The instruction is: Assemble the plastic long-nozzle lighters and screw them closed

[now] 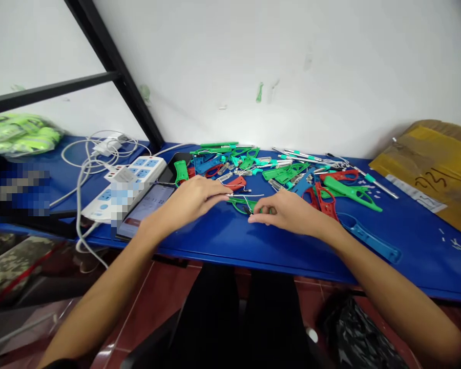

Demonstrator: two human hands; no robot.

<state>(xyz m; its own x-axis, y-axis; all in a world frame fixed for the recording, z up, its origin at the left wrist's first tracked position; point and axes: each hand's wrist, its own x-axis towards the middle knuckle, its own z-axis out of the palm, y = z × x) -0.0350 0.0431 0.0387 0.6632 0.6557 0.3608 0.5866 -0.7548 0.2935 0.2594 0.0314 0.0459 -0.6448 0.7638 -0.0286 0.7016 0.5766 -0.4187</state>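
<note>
My left hand (194, 200) is closed, its thumb and fingertips pinched on the end of a thin whitish wire (249, 196) that points right. My right hand (282, 210) has curled fingers and pinches a small black piece (248, 210) with a fine wire rising from it. Under and between the hands lies a green plastic part (238, 206). Just behind the left fingertips is a red plastic part (236, 183). Beyond both hands spreads a pile of green, blue and red plastic shells (288, 173) with slim metallic rods and wires.
At left are a white power strip (146, 166) with looped cables and a phone (153, 202). A cardboard box (434, 169) stands at right. A blue shell (371, 238) and a green one (349, 192) lie beside my right forearm. The blue table (223, 241) meets a white wall.
</note>
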